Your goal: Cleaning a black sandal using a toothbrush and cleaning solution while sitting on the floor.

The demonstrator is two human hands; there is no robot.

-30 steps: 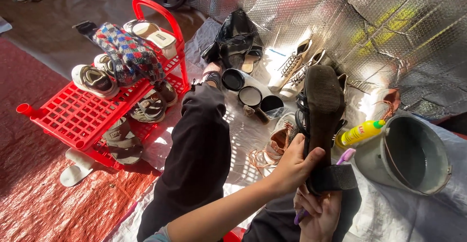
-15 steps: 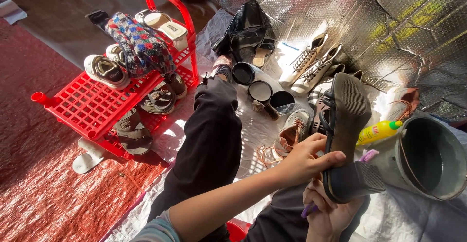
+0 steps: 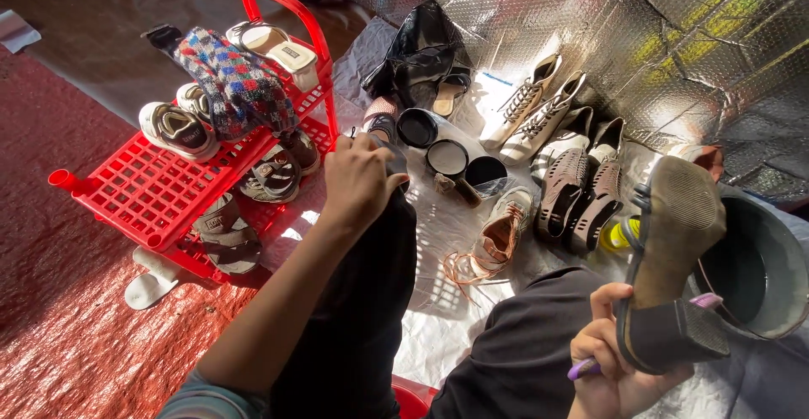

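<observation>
The right hand grips a dark block-heeled shoe low at the right of the view, fingers curled around its chunky heel together with a purple stick-like handle, so the worn, dusty, finely ribbed sole faces up and its toe points toward a grey metal bucket. The left hand rests loosely curled on the black trouser knee, beside a red plastic shoe rack, holding nothing that I can make out.
</observation>
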